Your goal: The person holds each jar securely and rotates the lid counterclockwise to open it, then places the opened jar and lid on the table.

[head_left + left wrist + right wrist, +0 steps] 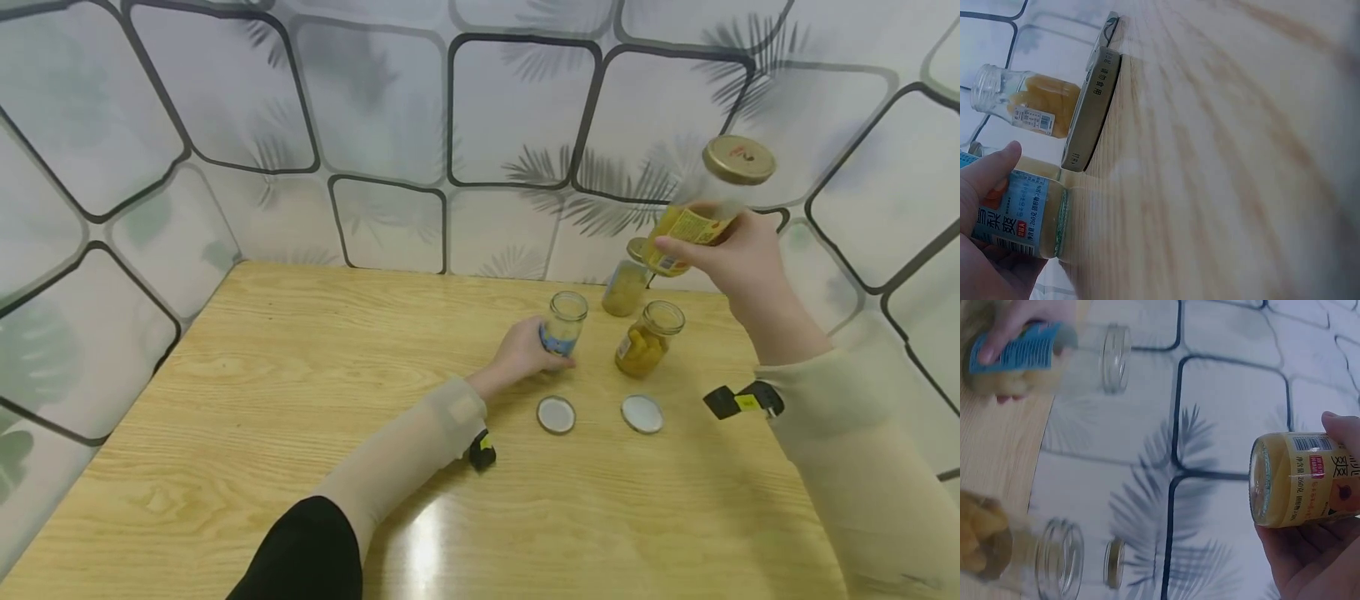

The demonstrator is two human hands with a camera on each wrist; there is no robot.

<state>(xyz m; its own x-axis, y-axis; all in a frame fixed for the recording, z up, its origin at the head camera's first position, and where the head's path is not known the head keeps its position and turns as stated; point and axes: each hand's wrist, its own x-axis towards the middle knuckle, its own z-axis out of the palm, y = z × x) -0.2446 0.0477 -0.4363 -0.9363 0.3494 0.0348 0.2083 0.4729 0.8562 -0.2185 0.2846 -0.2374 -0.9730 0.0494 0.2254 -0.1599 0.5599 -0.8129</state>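
Note:
My left hand [521, 348] grips a lidless glass jar [567, 310] with a blue label, upright on the table. Pale contents show low in this jar in the right wrist view. Up at the right, my right hand [746, 254] holds a yellow-labelled glass jar [686, 227] in the air. Its gold lid [740, 160] is on, and the jar leans to the right. Just right of the left hand's jar stands another lidless jar [642, 348] with yellow-orange fruit pieces. Two lids, one left [556, 415] and one right [642, 414], lie with pale insides up in front of the lidless jars.
Behind the fruit jar, near the wall, stands a jar [623, 289] with its gold lid on. The wooden table [300, 375] meets a patterned wall covering [517, 117] at the back, and the same covering flanks both sides.

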